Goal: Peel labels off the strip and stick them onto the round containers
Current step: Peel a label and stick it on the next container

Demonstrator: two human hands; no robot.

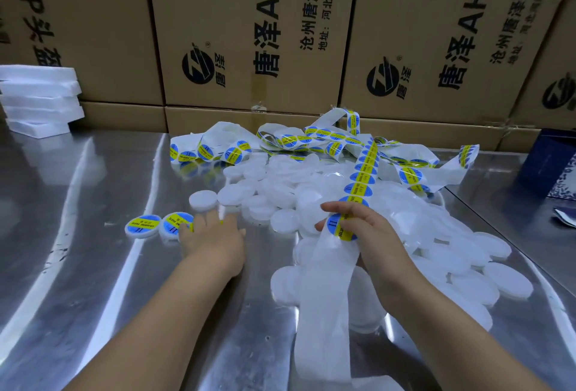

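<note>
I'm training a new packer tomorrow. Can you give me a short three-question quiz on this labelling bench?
1. True or false: the right hand holds the label strip.
2. How many labelled containers show on the metal table by the left hand? A) none B) two C) five
3. Fill in: the stack of white foam slabs stands at the table's far ____ side.

Key: 1 true; 2 B; 3 left.
</note>
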